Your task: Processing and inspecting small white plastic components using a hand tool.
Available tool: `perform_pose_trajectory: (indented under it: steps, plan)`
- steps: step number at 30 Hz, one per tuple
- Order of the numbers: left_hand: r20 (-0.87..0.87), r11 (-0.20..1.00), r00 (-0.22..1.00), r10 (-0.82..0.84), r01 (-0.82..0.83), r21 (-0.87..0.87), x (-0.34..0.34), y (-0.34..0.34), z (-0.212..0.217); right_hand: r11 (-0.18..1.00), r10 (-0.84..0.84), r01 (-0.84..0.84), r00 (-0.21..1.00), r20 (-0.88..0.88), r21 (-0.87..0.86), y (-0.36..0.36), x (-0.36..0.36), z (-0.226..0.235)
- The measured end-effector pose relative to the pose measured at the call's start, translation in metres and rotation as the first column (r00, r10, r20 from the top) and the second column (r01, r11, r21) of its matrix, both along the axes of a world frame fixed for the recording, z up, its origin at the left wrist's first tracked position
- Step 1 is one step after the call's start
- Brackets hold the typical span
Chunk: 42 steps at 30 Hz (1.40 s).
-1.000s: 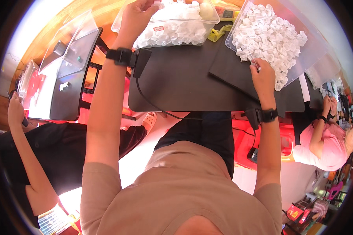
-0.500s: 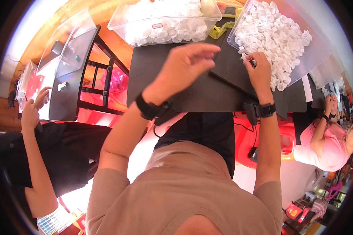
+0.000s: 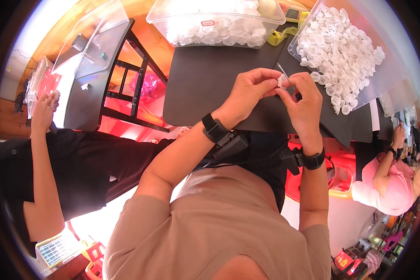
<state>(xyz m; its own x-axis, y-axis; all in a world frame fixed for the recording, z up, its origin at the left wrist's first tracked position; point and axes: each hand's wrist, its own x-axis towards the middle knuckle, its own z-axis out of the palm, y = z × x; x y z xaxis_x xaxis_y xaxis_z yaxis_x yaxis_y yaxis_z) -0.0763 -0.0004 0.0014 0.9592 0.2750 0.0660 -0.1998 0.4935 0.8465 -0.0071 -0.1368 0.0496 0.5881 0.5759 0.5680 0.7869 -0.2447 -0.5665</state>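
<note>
Hands meet over the black mat [image 3: 210,84] — left hand [image 3: 249,91] and right hand [image 3: 303,100] pinching a small white cap [image 3: 282,82].

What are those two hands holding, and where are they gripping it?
The left hand pinches a small white cap by its edge between the fingertips. The right hand holds a thin metal tool near its lower end, its tip at the cap.

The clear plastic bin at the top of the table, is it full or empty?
Nearly full: the clear plastic bin holds small white plastic caps heaped close to its rim.
</note>
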Motion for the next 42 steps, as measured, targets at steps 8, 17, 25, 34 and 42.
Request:
perform_pose_trajectory:
  steps: [8, 17, 25, 34, 42]
  plan:
    - [0.03, 0.99, 0.996, -0.085, 0.088, -0.108, -0.003, 0.019, 0.004, 0.987, 0.144, -0.08, 0.823, -0.549, 0.138, -0.005, 0.006, 0.011]
    - [0.053, 0.985, 0.993, -0.101, 0.107, -0.133, -0.007, 0.009, 0.01, 0.943, 0.317, -0.12, 0.611, -0.725, 0.311, -0.002, 0.01, 0.008]
    - [0.165, 0.991, 0.981, 0.099, -0.112, 0.076, -0.014, -0.007, 0.017, 0.846, 0.437, 0.054, 0.503, -0.746, 0.531, 0.006, 0.0, -0.008]
    - [0.121, 0.991, 0.992, -0.037, 0.02, 0.135, -0.016, 0.011, 0.019, 0.882, 0.435, -0.06, 0.485, -0.759, 0.468, 0.001, -0.001, 0.002]
    - [0.139, 0.988, 0.987, 0.086, -0.102, 0.118, -0.019, -0.001, 0.017, 0.823, 0.52, 0.024, 0.37, -0.77, 0.567, 0.005, -0.008, -0.017]
